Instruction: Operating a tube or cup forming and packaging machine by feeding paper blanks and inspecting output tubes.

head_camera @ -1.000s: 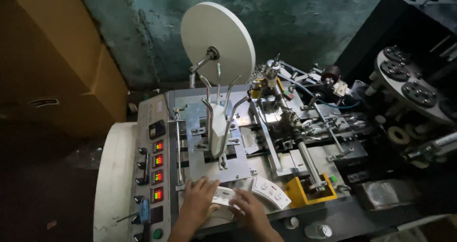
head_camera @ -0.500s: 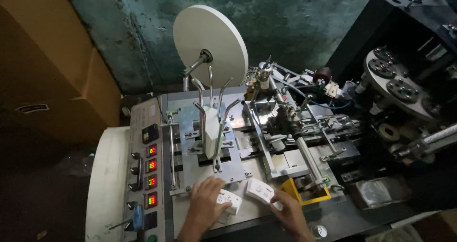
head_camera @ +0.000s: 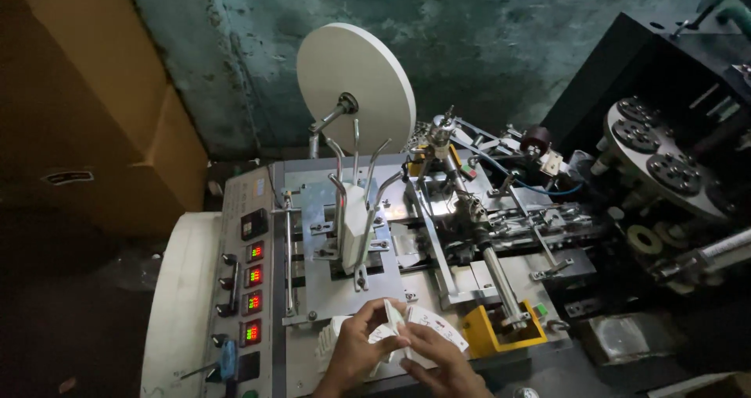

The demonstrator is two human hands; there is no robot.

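Observation:
My left hand (head_camera: 356,347) and my right hand (head_camera: 442,363) meet at the front edge of a metal machine (head_camera: 391,249). Together they hold a fanned stack of curved white paper blanks (head_camera: 426,327) with small printed marks. More white blanks (head_camera: 328,337) lie on the machine deck just left of my left hand. Behind the hands a vertical stack of white blanks (head_camera: 353,226) stands between bent metal guide rods.
A large white paper roll (head_camera: 356,85) is mounted above the guides. A control panel (head_camera: 249,288) with lit red displays and knobs sits on the left. A yellow bracket (head_camera: 501,331) is to the right of my hands. A black turret with round dies (head_camera: 665,163) stands far right; cardboard boxes (head_camera: 117,93) at left.
My hands have lifted the blanks off the deck and brought them together into a fanned stack. The view has shifted slightly, with the machine sitting a little lower and to the right.

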